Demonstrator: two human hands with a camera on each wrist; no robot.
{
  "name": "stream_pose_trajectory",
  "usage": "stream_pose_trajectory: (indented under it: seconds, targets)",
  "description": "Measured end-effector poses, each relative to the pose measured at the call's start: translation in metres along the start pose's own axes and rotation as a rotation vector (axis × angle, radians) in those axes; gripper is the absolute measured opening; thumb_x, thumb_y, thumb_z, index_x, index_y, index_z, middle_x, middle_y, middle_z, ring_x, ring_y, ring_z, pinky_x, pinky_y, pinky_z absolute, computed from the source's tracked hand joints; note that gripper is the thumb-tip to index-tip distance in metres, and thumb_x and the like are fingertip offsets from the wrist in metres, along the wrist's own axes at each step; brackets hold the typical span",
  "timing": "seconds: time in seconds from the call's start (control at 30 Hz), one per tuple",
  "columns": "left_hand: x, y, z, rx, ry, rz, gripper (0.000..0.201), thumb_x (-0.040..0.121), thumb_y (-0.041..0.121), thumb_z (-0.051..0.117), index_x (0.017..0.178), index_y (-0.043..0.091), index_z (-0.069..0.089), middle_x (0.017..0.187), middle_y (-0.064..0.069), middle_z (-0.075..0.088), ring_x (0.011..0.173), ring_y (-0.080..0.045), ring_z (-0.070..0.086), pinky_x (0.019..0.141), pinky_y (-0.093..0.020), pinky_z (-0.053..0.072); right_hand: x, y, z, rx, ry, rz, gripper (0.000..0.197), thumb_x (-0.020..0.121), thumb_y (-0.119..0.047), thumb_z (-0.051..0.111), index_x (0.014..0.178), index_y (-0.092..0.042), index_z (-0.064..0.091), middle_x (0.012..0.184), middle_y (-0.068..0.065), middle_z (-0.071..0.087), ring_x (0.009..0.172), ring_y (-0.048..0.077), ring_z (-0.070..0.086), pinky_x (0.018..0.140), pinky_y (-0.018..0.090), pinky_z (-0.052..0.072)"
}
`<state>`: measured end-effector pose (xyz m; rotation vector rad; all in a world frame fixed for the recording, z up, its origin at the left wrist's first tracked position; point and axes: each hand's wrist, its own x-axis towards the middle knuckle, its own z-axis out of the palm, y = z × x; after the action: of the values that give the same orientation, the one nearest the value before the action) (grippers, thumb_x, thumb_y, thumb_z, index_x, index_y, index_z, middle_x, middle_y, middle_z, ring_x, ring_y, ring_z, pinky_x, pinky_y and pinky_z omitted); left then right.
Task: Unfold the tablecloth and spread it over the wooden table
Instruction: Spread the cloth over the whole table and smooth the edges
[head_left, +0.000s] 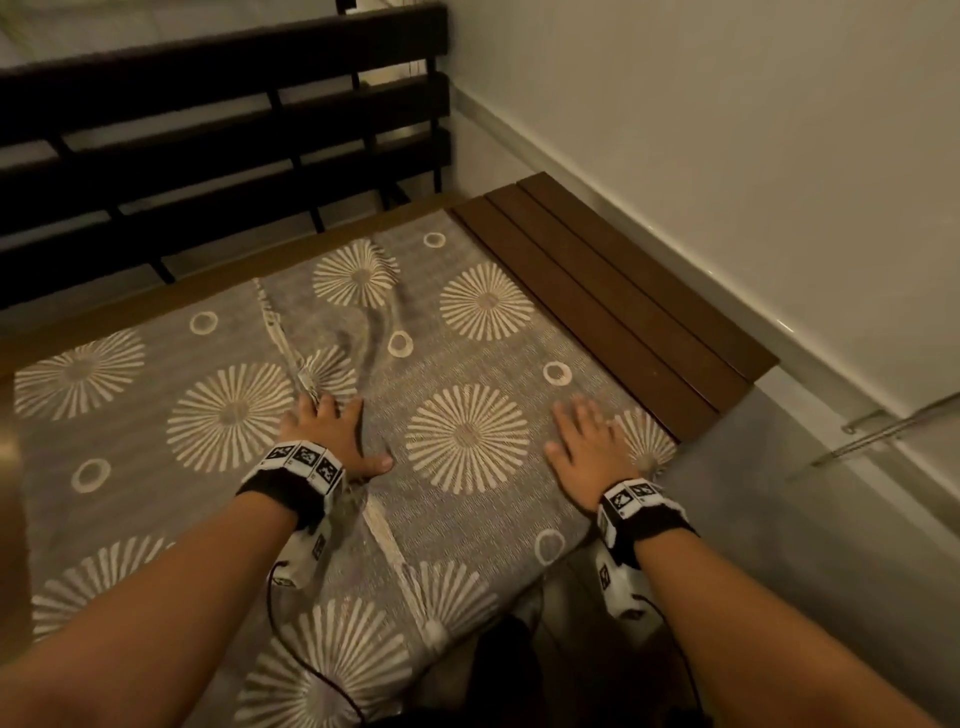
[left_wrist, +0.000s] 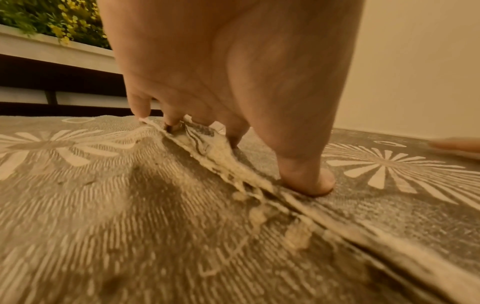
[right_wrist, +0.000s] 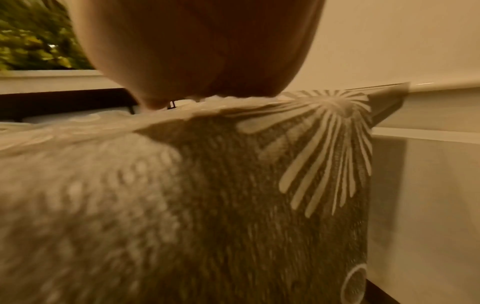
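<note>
A grey tablecloth (head_left: 467, 436) with cream sunbursts and rings covers most of the wooden table (head_left: 613, 291), whose dark slats stay bare along the right side. My left hand (head_left: 353, 431) lies flat on the cloth beside a cream hem (head_left: 291, 353) that crosses the middle. In the left wrist view the thumb (left_wrist: 306, 176) presses down and the hem (left_wrist: 221, 160) rucks up against the fingertips. My right hand (head_left: 571, 431) rests flat, fingers spread, near the cloth's right front corner. The right wrist view has the palm (right_wrist: 194, 51) on the cloth (right_wrist: 233, 205), which hangs over the table's edge.
A dark slatted bench (head_left: 223, 130) stands behind the table. A white wall (head_left: 727, 130) runs along the right, with a metal bar (head_left: 883, 426) low beside it and grey floor (head_left: 779, 519) in front. Wrinkles (head_left: 379, 312) sit in the cloth's far middle. Greenery (left_wrist: 52, 20) shows beyond the bench.
</note>
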<state>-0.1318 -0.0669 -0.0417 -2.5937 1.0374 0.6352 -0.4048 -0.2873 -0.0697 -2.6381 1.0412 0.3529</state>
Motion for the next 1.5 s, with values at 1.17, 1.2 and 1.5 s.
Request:
stream_pose_trajectory:
  seconds: [1.17,1.2,1.5]
  targets:
    - [0.006,-0.039,-0.003,-1.340,0.147,-0.004,0.090,0.080,0.009,0.051,0.149,0.043,0.004,0.107,0.010,0.064,0.067,-0.011,0.064,0.054,-0.019,0.049,0.170,-0.306,-0.051,0.064,-0.102,-0.684,0.026,0.092,-0.023,0.046,0.114,-0.013,0.056,0.113,0.011,0.059,0.101,0.032,0.059,0.084,0.041,0.050]
    - [0.005,-0.041,-0.004,-1.275,0.139,-0.023,0.089,0.081,0.008,0.050,0.148,0.045,0.003,0.117,0.005,0.062,0.076,-0.015,0.066,0.059,-0.021,0.052,0.177,-0.312,-0.051,0.063,-0.085,-0.736,0.031,0.092,-0.019,0.046,0.121,-0.013,0.054,0.118,0.010,0.055,0.105,0.030,0.056,0.087,0.041,0.048]
    - [-0.015,-0.035,0.004,-0.668,0.066,-0.264,0.062,0.073,0.040,0.069,0.123,0.021,0.037,0.125,-0.004,0.049,0.114,-0.025,0.046,0.098,-0.040,0.043,0.224,-0.350,-0.029,-0.082,-0.174,-0.537,0.073,0.084,-0.059,0.056,0.132,-0.005,0.046,0.129,0.018,0.054,0.117,0.036,0.052,0.097,0.044,0.045]
